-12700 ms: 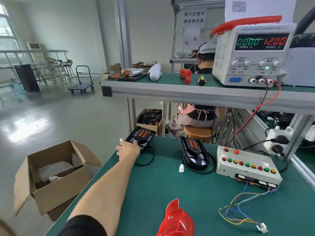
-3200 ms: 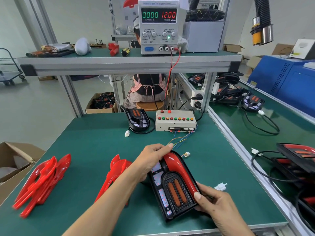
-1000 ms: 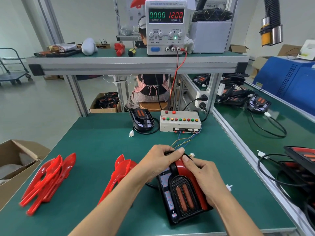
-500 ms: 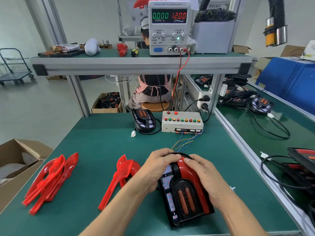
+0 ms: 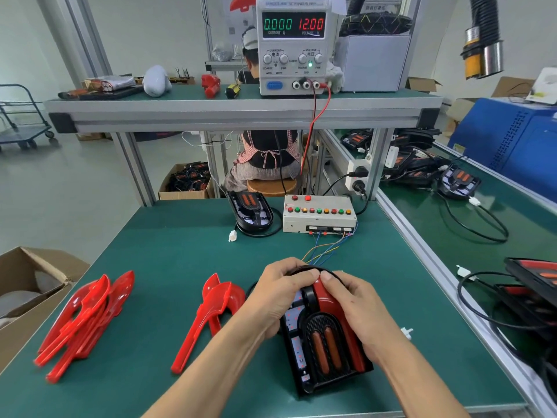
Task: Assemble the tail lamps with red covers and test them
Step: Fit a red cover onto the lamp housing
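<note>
Green bench (image 5: 156,267): filled the lower frame and bore all items below.

Upper shelf (image 5: 241,108): ran across at 12 o'clock, above the bench.

Power supply (image 5: 294,45): stood on the shelf at 12 o'clock; its display read 0.000 and 12.00. Red and black leads dropped from its sockets.

Cardboard box (image 5: 33,294): stood off the bench edge at 9 o'clock, flaps open.

Tail lamp (image 5: 322,342): black body with two orange bars in a grille, lay flat on the bench at 6 o'clock, rounded end pointing to 12.

Red cover (image 5: 327,300): sat over the lamp's right side and curved top, partly hidden by the fingers.

Left hand (image 5: 278,300): fingers curled over the lamp's top-left edge, grasping it.

Right hand (image 5: 358,309): fingers curled over the cover at the lamp's top right, pressing and grasping it; fingertips of both hands nearly met at the crown.

Stack of red covers (image 5: 84,318): lay at 8 o'clock, well apart from the lamp.

Loose red covers (image 5: 211,312): lay at 7 o'clock, just beside the left wrist; their count could not be told.

Button box (image 5: 319,215): sat at 12 o'clock on the bench, coloured wires trailing toward the lamp.

Second black lamp (image 5: 251,211): sat just left of the button box, its cord looped round it.

White plug (image 5: 232,236): lay near that lamp, at 11 o'clock.
</note>
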Action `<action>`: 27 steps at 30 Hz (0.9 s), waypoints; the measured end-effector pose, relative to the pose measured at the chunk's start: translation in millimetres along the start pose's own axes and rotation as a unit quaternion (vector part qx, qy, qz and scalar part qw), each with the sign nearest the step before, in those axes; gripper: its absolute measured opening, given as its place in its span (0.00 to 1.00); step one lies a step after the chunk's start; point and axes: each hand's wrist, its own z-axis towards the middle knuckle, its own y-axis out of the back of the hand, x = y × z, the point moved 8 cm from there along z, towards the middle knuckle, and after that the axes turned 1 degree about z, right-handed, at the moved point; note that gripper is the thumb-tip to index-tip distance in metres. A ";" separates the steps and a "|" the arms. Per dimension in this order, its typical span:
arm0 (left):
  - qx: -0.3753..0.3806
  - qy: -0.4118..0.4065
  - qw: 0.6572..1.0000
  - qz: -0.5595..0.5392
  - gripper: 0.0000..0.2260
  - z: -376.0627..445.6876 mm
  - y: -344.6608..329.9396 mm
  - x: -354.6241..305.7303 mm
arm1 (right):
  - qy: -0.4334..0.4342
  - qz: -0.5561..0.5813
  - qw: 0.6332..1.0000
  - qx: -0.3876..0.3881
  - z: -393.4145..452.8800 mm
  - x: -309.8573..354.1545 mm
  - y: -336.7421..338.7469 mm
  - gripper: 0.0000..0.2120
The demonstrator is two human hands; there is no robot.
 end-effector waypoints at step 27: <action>-0.031 0.057 0.993 -0.096 0.14 10.9 22.8 22.9 | -0.047 -0.083 0.995 -0.008 -73.8 -54.2 51.7 0.14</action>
